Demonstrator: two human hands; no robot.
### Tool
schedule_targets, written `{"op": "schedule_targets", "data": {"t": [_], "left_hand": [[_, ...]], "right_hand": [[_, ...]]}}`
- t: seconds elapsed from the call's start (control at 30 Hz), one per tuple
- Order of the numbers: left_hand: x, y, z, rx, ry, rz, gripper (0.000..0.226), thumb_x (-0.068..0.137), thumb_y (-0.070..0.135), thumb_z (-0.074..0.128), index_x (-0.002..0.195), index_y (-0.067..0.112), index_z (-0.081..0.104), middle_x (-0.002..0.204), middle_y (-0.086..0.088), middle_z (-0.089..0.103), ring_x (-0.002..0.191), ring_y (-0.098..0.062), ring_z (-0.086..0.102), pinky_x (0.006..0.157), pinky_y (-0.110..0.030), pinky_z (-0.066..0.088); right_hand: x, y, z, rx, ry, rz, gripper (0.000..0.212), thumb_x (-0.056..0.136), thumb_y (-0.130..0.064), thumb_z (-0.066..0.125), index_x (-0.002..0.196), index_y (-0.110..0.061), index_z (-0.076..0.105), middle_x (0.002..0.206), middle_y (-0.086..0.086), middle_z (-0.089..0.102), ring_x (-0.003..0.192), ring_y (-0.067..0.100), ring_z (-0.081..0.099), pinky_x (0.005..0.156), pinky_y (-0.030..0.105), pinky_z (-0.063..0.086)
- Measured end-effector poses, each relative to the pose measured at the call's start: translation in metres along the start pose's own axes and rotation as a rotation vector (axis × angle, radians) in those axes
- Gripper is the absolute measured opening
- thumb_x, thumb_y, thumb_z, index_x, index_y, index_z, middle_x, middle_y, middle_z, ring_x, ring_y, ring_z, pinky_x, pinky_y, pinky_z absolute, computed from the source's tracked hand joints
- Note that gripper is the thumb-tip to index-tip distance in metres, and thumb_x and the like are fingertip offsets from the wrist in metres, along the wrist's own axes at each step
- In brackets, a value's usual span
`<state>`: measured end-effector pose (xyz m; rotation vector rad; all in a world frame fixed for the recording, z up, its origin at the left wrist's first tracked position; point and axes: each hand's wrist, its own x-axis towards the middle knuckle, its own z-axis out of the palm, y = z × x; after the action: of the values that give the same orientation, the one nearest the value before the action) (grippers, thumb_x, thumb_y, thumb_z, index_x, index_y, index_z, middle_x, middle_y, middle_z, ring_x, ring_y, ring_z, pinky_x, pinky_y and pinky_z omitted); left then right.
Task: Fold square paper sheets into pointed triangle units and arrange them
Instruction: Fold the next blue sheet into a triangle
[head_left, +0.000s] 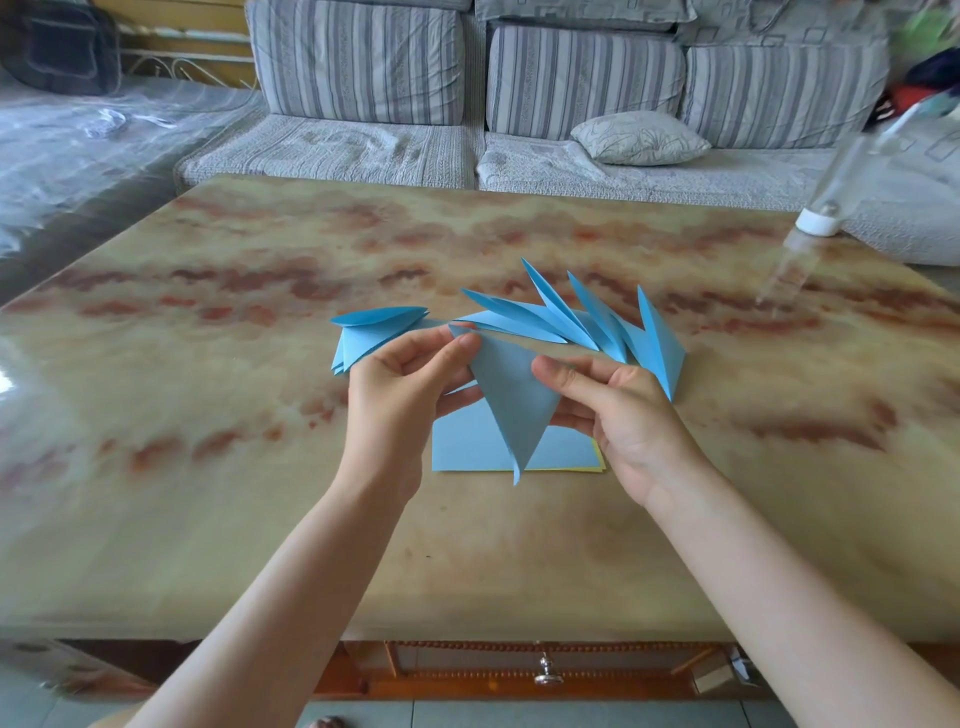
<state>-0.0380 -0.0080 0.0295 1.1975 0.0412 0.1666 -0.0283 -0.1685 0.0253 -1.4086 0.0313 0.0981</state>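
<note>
blue paper triangle (511, 400) is held up over the counter (208, 467), tip pointed down | its top left corner is pinched by the left hand (400, 384) fingers (457, 345) | its right edge is pinched by the right hand (618, 410), thumb in front | flat blue sheets (467, 447) are laid under it | folded units (571, 322) are lined up just behind
</note>
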Motion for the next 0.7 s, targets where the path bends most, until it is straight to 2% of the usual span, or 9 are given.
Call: {"op": "schedule_targets", "data": {"t": [0.1,0.27,0.4,0.47,0.6,0.7], "left_hand": [[0.000,-0.002,0.000,-0.035,0.035,-0.010,0.006,0.089,0.006,0.063,0.088,0.008,0.069,0.073,0.001,0.072,0.069,-0.010,0.070,0.062,-0.020,0.055],[-0.003,-0.005,0.004,-0.083,0.092,-0.043,0.004,0.087,0.007,0.065,0.088,0.008,0.069,0.077,-0.002,0.073,0.073,-0.013,0.069,0.065,-0.023,0.056],[-0.003,-0.003,0.003,-0.049,0.096,-0.075,0.003,0.087,0.008,0.066,0.086,0.009,0.068,0.080,-0.004,0.073,0.072,-0.013,0.071,0.064,-0.023,0.057],[-0.001,-0.001,0.000,0.040,0.073,-0.099,0.003,0.088,0.009,0.065,0.088,0.010,0.068,0.084,-0.005,0.072,0.071,-0.014,0.070,0.067,-0.025,0.058],[0.005,0.005,-0.008,0.371,-0.028,-0.058,0.010,0.085,0.019,0.069,0.094,0.021,0.070,0.078,0.005,0.072,0.072,-0.007,0.068,0.073,-0.026,0.059],[0.006,0.007,-0.011,0.568,-0.115,-0.007,0.005,0.078,0.035,0.074,0.081,0.030,0.074,0.075,0.012,0.073,0.075,-0.002,0.067,0.075,-0.022,0.054]], "right_hand": [[0.000,0.000,0.001,0.064,-0.001,0.016,0.024,0.066,-0.031,0.072,0.081,-0.013,0.072,0.084,0.006,0.074,0.073,0.018,0.069,0.067,0.025,0.055],[-0.001,-0.001,0.001,0.113,0.063,-0.011,0.027,0.070,-0.029,0.071,0.088,-0.009,0.074,0.090,0.009,0.075,0.078,0.021,0.070,0.069,0.026,0.056],[0.001,-0.002,0.000,0.074,0.070,-0.023,0.014,0.082,-0.018,0.069,0.090,-0.008,0.074,0.090,0.009,0.075,0.076,0.019,0.071,0.065,0.023,0.055],[0.001,-0.003,-0.001,0.040,0.075,-0.035,0.012,0.084,-0.016,0.068,0.090,-0.008,0.074,0.087,0.008,0.075,0.073,0.017,0.070,0.063,0.021,0.054],[0.000,-0.005,-0.005,-0.101,0.075,-0.106,0.011,0.082,-0.014,0.070,0.087,-0.005,0.074,0.084,0.010,0.075,0.070,0.016,0.069,0.064,0.020,0.054],[-0.001,-0.004,-0.005,-0.227,0.038,-0.161,0.008,0.082,-0.013,0.071,0.082,-0.006,0.075,0.078,0.006,0.075,0.070,0.014,0.068,0.067,0.020,0.054]]}}
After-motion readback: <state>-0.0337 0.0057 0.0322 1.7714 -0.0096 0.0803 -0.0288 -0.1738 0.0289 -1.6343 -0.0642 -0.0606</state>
